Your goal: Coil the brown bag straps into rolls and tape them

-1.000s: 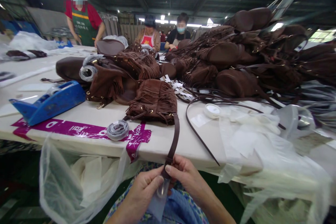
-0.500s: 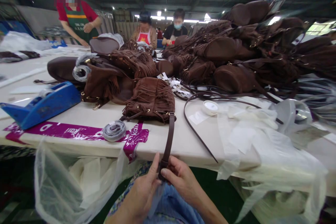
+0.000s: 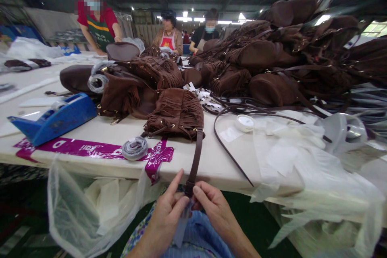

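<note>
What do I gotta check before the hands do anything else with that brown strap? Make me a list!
1. Left hand at the brown strap's near end: ok.
2. Right hand at that end too: ok.
3. Strap running up to the fringed bag on the table: ok.
4. Clear plastic hanging below the strap: ok.
5. Plastic firmly fixed to the strap: cannot tell.
6. Blue tape dispenser away from the hands: ok.

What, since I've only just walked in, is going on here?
A person's right hand pinches the end of a strap, while the left hand is at the plastic hanging below it. The strap runs down from a bag lying on the table. Other bags are heaped beyond, and co-workers are across the table.
</note>
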The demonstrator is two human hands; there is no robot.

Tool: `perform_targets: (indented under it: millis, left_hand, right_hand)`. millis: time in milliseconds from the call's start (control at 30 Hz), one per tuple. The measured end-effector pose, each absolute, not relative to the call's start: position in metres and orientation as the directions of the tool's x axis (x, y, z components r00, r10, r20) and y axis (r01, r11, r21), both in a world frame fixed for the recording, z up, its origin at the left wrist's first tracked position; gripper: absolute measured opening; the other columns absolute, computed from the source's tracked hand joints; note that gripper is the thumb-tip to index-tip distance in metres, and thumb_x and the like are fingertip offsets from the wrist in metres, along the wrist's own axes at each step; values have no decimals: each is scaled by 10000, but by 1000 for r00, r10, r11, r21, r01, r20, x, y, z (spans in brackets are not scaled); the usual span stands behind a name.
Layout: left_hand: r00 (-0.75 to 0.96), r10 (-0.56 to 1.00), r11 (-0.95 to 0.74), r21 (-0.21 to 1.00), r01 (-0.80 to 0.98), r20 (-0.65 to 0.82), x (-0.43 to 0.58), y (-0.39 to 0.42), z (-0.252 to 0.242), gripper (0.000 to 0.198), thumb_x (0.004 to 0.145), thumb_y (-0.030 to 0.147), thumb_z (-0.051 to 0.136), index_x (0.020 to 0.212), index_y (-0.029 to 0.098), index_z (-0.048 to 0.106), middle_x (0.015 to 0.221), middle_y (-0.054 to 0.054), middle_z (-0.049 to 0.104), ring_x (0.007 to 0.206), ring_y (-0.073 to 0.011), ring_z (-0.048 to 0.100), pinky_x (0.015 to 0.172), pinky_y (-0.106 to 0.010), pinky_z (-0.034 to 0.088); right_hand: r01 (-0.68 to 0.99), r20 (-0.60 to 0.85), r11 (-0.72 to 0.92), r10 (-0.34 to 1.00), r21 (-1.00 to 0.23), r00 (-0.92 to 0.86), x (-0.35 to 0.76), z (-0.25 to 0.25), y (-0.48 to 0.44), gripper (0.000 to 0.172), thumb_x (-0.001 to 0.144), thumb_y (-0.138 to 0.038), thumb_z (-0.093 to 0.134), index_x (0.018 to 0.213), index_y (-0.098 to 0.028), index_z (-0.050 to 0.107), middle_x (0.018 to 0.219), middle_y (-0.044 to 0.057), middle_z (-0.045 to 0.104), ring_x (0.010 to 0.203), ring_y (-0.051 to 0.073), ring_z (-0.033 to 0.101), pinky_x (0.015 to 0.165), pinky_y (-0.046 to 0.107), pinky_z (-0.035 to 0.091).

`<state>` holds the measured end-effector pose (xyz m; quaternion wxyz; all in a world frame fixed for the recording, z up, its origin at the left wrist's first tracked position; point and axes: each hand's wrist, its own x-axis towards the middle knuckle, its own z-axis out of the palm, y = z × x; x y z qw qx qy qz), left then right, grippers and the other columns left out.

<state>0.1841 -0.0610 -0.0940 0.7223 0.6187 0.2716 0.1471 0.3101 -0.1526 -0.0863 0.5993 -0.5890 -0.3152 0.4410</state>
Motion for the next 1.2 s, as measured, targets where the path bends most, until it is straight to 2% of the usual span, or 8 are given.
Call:
perform_targets:
  millis: [200,433,533,633,767,933,1067,1200]
  left_hand:
    - [801,559,219,970,108,-216,188,-60,-89,866,825,478,590,1512,161,167,645,55,458,592,-109,397,575,-227,297]
    - [843,500,245,966,84,-200,195,-53,-79,828,807,493,617,1475,138,280,783,-10,609,747,-166,542,709,-277,414]
    - [861,483,279,960,24,-162,202,-45,-67,648,792,465,641,1330,141,482,924,-64,659,886,-209,579,851,-327,431]
    - [860,501,203,979,-5,-99,211,-39,-56,370,776,411,642,1023,135,634,893,-59,657,856,-201,573,839,-312,433]
    - [829,548,54,994,96,-110,224,-36,-47,267,785,408,595,738,146,611,725,-13,594,730,-162,517,675,-252,399]
    - [863,471,143,981,133,-185,238,-30,-40,240,733,384,584,698,146,583,650,9,541,614,-120,438,577,-232,322]
    - [889,400,100,975,198,-221,244,-24,-39,199,678,333,578,600,159,519,570,42,426,573,-107,362,527,-232,249]
    - [907,370,-25,974,225,-200,242,-19,-38,164,690,270,526,574,168,472,558,55,371,565,-101,333,514,-234,225]
  right_hand:
    - [82,-27,-74,885,-994,464,307,-97,-169,133,835,-311,639,783,-189,633,727,12,625,684,164,564,647,262,437]
    - [357,268,103,851,-928,452,318,-89,-165,134,879,-182,550,758,-219,596,859,21,605,819,166,578,733,242,435]
    - [422,338,145,839,-895,427,324,-83,-161,151,884,-156,527,767,-228,590,882,22,602,840,165,581,752,237,442]
    - [478,395,177,823,-860,407,328,-84,-157,165,893,-161,517,760,-231,584,846,17,603,801,160,586,727,229,455]
    - [554,432,205,844,-807,318,334,-83,-158,157,906,-185,517,794,-239,613,880,32,613,804,163,608,717,229,483]
    - [682,443,221,881,-697,167,345,-67,-169,226,913,-149,487,922,-269,679,943,64,640,849,183,630,726,251,516]
    - [747,494,200,848,-634,192,350,-64,-171,232,898,-124,495,923,-268,676,911,66,650,815,187,631,705,261,515]
    - [701,456,149,847,-698,273,352,-71,-166,173,917,-156,488,853,-244,622,875,47,637,784,168,624,693,240,491]
